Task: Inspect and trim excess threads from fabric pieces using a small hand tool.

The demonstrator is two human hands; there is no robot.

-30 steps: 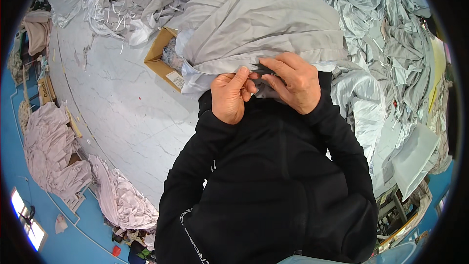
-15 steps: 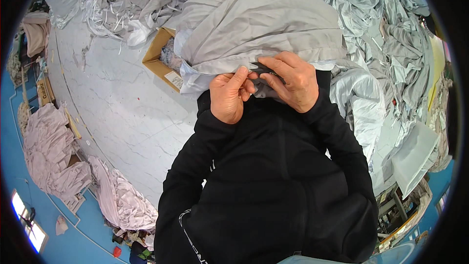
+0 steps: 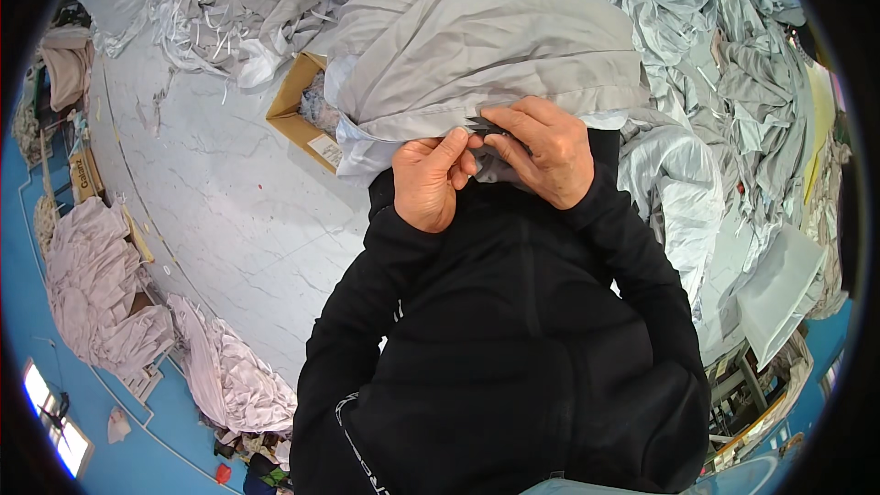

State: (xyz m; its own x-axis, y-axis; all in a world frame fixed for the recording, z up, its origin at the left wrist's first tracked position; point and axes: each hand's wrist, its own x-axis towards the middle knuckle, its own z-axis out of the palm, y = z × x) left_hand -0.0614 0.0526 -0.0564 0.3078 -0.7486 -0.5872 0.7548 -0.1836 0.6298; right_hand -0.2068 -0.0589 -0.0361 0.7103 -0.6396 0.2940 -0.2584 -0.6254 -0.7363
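In the head view we are looking down past our own black sleeves at a grey folded fabric piece (image 3: 495, 55), smooth and faintly shiny, which is lying bunched on the table (image 3: 211, 192) right in front of our chest. Our left hand (image 3: 429, 181) is pinching the hem of this fabric between thumb and fingertips, closed narrowly on the cloth edge. Our right hand (image 3: 541, 151) is curling over the same hem just beside it, fingers closed around a small dark tool (image 3: 484, 125) whose pointed tip is showing at the seam; we cannot tell exactly what kind of tool it is. The two hands are almost touching each other at the fabric's lower edge. Behind the fabric and partly hidden under it, an open cardboard box (image 3: 295, 115) is sitting on the pale marbled table, with a small white label on its near side. Crumpled grey and pale blue-grey cloths (image 3: 724, 64) are piling up to the right and far side, crowding the work area, and tangled grey scraps with white strips (image 3: 229, 9) are heaping at the far left. Down on the blue floor, to our left, soft pinkish-white fabric heaps (image 3: 96, 284) are lying beside the table edge.
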